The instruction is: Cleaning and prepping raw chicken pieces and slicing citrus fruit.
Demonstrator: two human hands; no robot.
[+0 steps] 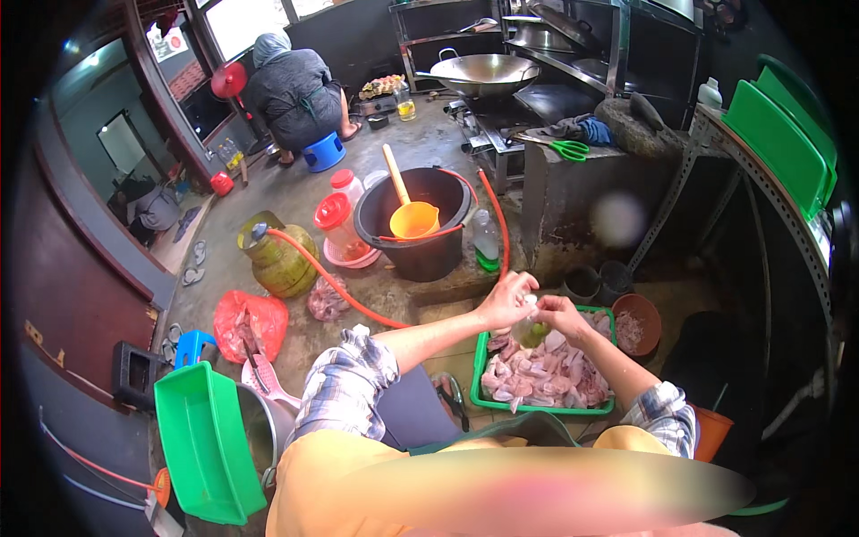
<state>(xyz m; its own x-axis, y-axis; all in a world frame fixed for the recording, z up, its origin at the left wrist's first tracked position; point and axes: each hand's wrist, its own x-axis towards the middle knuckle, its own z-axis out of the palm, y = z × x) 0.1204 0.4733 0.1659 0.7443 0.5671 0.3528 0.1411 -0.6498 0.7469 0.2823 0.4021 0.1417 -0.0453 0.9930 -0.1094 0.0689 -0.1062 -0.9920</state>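
Note:
Both my hands meet over a green plastic tray [476, 376] heaped with raw chicken pieces [547, 376]. A small clear plastic bag [531, 330] with something yellow-green in it hangs from my fingers. My left hand [508, 301] has its fingers bent at the bag's whitish top. My right hand [558, 315] pinches the top of the bag from the other side. Whether the bag is knotted cannot be told. A brown bowl [647, 342] with pale bits in it stands at the tray's right.
A black bucket [416, 258] with an orange dipper [414, 220] stands ahead, beside a bottle [486, 241]. An orange hose [335, 288] runs from a gas cylinder [285, 265]. A green tub [208, 443] is at lower left. Another person [292, 94] sits on a blue stool [324, 153].

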